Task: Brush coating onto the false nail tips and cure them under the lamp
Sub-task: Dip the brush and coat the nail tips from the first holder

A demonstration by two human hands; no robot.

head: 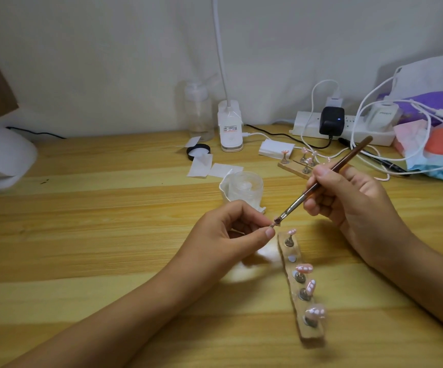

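My left hand (231, 232) pinches a small nail tip on its stand (351, 224) between thumb and fingers; most of the tip is hidden. My right hand (347, 197) grips a brown brush (329, 176) whose bristles touch that tip. Just below lies a wooden holder strip (293, 298) with several pink nail tips (304, 268) on metal stands and one bare magnet spot. A second wooden holder (292, 167) with more tips sits farther back. The white curing lamp (0, 158) stands at the far left.
A clear jar (244, 188) on white tissue stands behind my left hand. Wipes, a black lid (198, 151), a clear bottle (198, 110), a white desk lamp base (229, 128), a power strip (342, 128) with cables, and bags crowd the back right.
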